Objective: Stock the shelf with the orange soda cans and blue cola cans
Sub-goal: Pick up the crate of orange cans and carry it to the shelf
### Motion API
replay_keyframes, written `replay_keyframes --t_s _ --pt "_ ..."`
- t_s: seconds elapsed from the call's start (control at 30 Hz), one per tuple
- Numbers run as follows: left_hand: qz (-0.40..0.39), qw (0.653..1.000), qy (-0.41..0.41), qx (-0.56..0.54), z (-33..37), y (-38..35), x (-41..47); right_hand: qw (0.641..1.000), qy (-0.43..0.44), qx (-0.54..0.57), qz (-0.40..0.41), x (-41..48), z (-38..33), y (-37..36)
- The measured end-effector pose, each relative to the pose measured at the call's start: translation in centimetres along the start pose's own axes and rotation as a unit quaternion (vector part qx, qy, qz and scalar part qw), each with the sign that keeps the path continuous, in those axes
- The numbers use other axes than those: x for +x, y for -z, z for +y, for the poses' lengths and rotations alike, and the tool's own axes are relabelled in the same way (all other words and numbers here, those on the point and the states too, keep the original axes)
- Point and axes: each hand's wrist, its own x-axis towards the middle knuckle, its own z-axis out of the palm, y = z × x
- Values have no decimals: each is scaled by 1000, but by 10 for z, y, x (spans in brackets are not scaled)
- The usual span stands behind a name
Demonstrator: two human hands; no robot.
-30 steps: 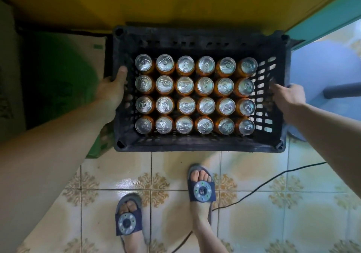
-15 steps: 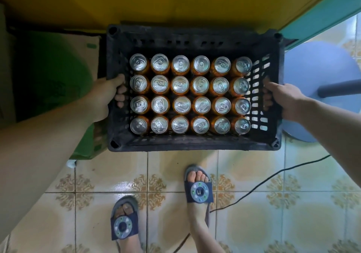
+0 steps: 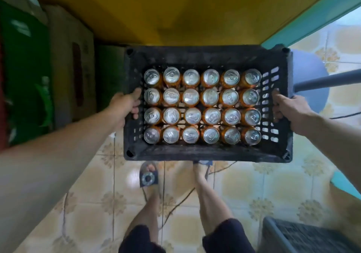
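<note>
A black plastic crate (image 3: 207,152) hangs in the air in front of me, level, above the tiled floor. Several orange soda cans (image 3: 192,116) stand upright in it in neat rows, silver tops up. My left hand (image 3: 125,105) grips the crate's left wall, fingers curled through its openings. My right hand (image 3: 289,110) grips the right wall the same way. No blue cola cans or shelf are visible.
A yellow wall (image 3: 175,10) rises behind the crate. Green and brown cartons (image 3: 48,67) are stacked at the left. A blue stool (image 3: 310,88) stands at the right, another dark crate (image 3: 310,237) at the bottom right. A black cable (image 3: 175,205) crosses the floor by my feet.
The crate has risen off the floor and come toward me, held in both hands. The view has pulled back, showing my legs and more of the cartons.
</note>
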Motion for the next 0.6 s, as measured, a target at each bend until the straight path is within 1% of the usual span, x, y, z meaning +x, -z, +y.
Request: replay_keyframes --t_s 0.17,0.23,0.3,0.37,0.43,0.5,0.6 --pt "-17 1000 -25 7 54 45 -123 1000 15 18 -2 -120 -41 47" --pt "5 999 -32 1 71 64 -173 999 20 25 -1 -174 -55 62" --pt "3 998 -56 -3 91 84 -220 999 37 26 -5 -225 -71 76" --pt "-15 997 -81 -2 110 104 -266 998 51 27 -11 -272 -84 89" --pt "-27 994 -103 -10 127 123 -313 996 78 39 -29 -314 -96 105" --pt "-28 992 -124 -21 139 145 -357 991 103 52 -71 -352 -107 121" --pt "-42 987 -151 -44 146 177 -426 983 136 52 -110 -409 -125 139"
